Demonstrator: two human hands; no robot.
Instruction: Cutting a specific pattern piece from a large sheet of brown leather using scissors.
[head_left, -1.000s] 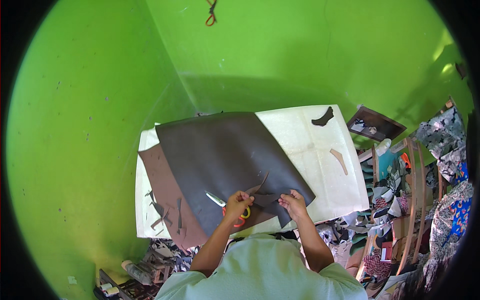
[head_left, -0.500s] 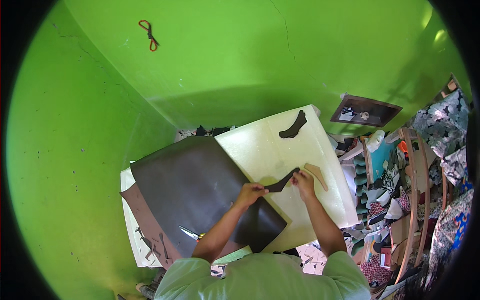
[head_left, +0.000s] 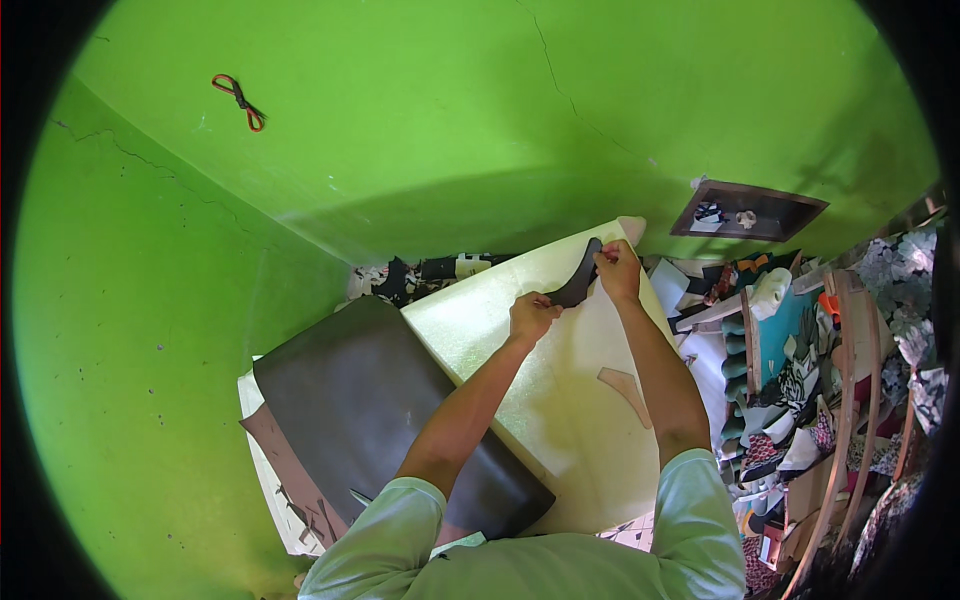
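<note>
A dark curved cut piece of leather-like sheet [head_left: 577,286] stretches between my two hands at the far end of the pale work table [head_left: 480,345]. My left hand [head_left: 535,315] pinches its near, left end. At its far, right end, the fingers of my right hand [head_left: 618,268] are closed on it. Whether the piece touches the table or other dark pieces beneath it, I cannot tell. A tan curved template [head_left: 625,394] lies on the table beside my right forearm. Left of my left forearm spreads a large dark brown sheet [head_left: 365,390].
Scissor tips [head_left: 360,497] poke out by my left sleeve. Brown material [head_left: 290,465] with thin dark offcuts lies at the table's left edge. Fabric scraps [head_left: 785,420] crowd a wooden rack [head_left: 842,400] at right. Green walls [head_left: 400,120] rise behind, with a recessed niche [head_left: 765,227].
Both hands have moved away from me with the dark curved piece, to the table's far end where similar dark pieces lay. The view has shifted, and my left arm now hides most of the scissors.
</note>
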